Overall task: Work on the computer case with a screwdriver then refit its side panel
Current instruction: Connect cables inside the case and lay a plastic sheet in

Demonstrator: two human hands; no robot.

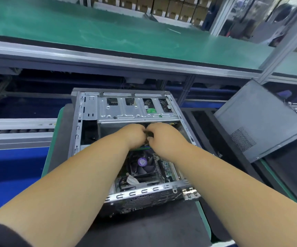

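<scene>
An open computer case (90, 111) lies on its side on a dark mat, its inside facing up. A silver drive cage fills its far half, and a black fan with a purple sticker (142, 162) sits near the middle. My left hand (135, 135) and my right hand (163, 138) meet deep inside the case, just below the drive cage. Their fingers pinch a small dark part (148, 135) between them; what it is cannot be told. The grey side panel (262, 120) leans tilted to the right of the case. No screwdriver is in view.
A green conveyor belt (108, 31) runs across the back behind a metal rail. Black foam trays (287, 172) lie at the right under the panel. The dark mat (153, 223) extends toward me. Rollers and blue surfaces are at the left.
</scene>
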